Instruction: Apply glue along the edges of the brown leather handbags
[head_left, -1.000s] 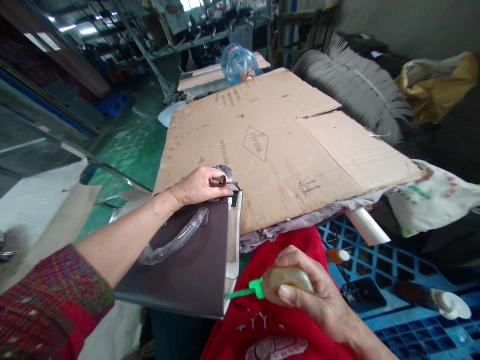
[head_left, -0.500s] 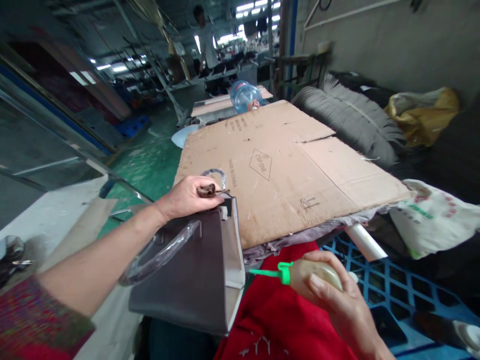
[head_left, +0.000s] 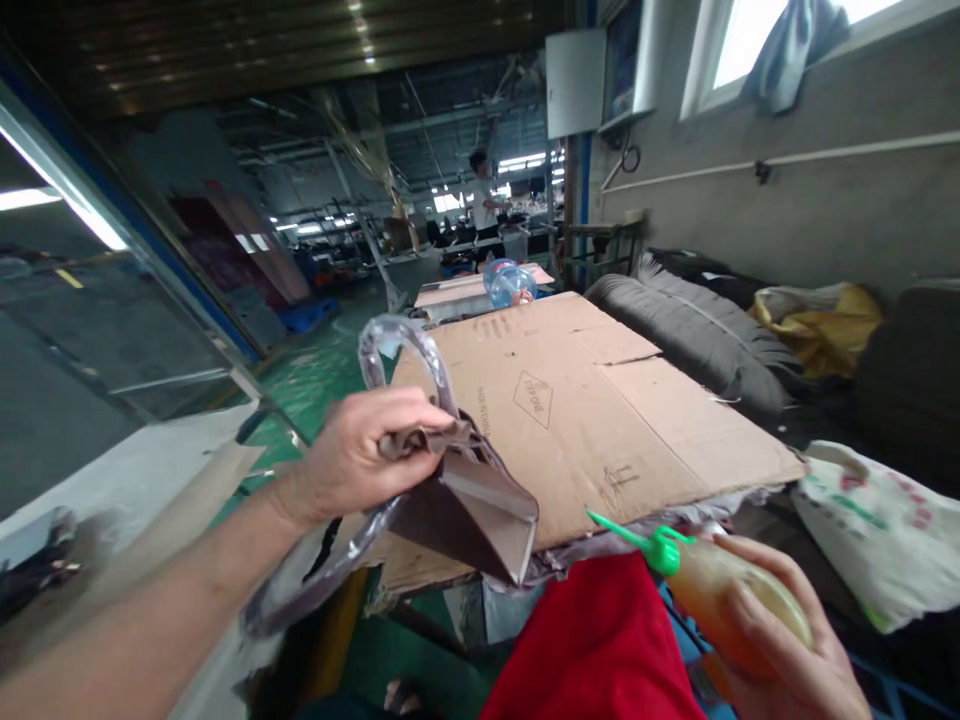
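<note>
My left hand (head_left: 367,445) is closed on the top edge of a dark brown bag (head_left: 465,520), pinching folded brown material there. The bag hangs tilted over the near left edge of the cardboard. Its plastic-wrapped handles (head_left: 409,345) stick out above and below my fist. At the lower right, my right hand (head_left: 787,630) is wrapped round a squeeze bottle (head_left: 720,580) of yellowish liquid. The green nozzle (head_left: 626,530) of the bottle points up and left, apart from the bag.
A large cardboard sheet (head_left: 577,420) covers the table. Blue water bottles (head_left: 510,284) lie beyond it. Dark sacks (head_left: 690,320) and a white printed bag (head_left: 877,520) are at right. Red cloth (head_left: 600,650) lies below. A person (head_left: 484,205) stands far back.
My left hand has lifted and turned the bag, swinging it onto the cardboard's near edge. The right hand with the bottle has moved right. The view has tilted upward.
</note>
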